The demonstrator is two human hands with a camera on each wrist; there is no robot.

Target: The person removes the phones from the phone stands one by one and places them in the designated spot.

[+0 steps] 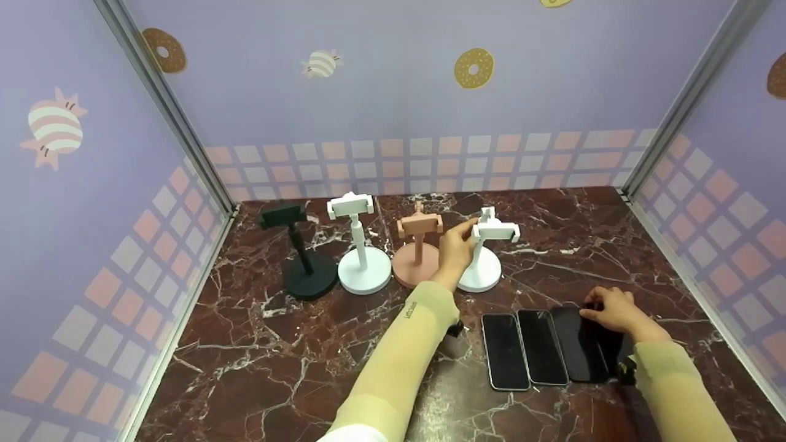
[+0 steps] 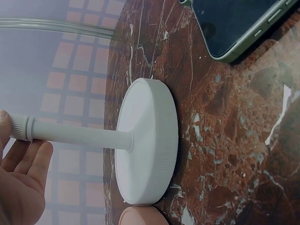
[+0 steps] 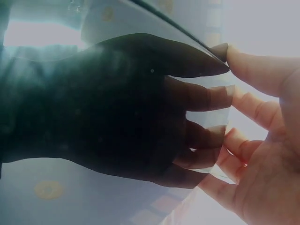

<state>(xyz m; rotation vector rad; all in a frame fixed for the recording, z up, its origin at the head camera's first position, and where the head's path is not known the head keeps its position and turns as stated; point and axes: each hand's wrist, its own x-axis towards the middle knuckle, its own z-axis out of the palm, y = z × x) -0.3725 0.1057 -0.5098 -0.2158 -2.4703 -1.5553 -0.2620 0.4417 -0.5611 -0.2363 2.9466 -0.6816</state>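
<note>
My left hand (image 1: 457, 248) grips the upper part of a white phone stand (image 1: 479, 270). In the left wrist view, the fingers (image 2: 40, 164) lie by the ribbed collar above its post, and its round base (image 2: 150, 140) rests on the table. My right hand (image 1: 614, 310) is over the rightmost black phone (image 1: 614, 344), partly covering it. In the right wrist view, thumb and fingertips hold the top end of that phone's glossy screen (image 3: 117, 108), which mirrors the hand. Beside it lie three more dark phones (image 1: 506, 353), (image 1: 543, 347), (image 1: 577, 344).
Left of the held stand stand a pink phone stand (image 1: 419, 255), another white stand (image 1: 364, 270) and a black stand (image 1: 309, 276), in a row. Patterned panels (image 1: 399, 92) wall in the dark red marbled table (image 1: 270, 368) at back and sides.
</note>
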